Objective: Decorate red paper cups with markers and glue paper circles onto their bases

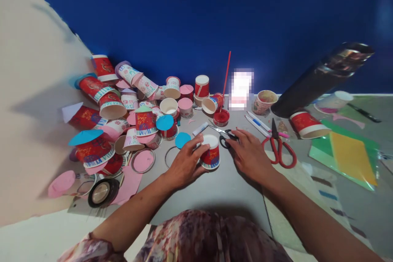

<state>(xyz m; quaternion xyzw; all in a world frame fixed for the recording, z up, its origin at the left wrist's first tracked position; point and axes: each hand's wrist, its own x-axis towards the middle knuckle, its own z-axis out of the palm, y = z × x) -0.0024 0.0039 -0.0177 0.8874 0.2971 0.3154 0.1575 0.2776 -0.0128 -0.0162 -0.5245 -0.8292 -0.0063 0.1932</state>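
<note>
Red paper cup [211, 153] stands inverted on the grey table [227, 188], grasped at its side by the left hand [184, 163]. Black-handled scissors [225, 133] lie just right of it, blades pointing away-left; the right hand [250, 153] rests on their handles, fingers loosely curled, the nearer hand.

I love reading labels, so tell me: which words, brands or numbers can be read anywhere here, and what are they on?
None can be read.
Paper cup under the left hand: printed band along its rim, too small and blurred to read.
Heap of cups: blue lettering on their bands, unreadable.
Card by the wall: blurred out.
Right hand, by the black scissors: no text near.
</note>
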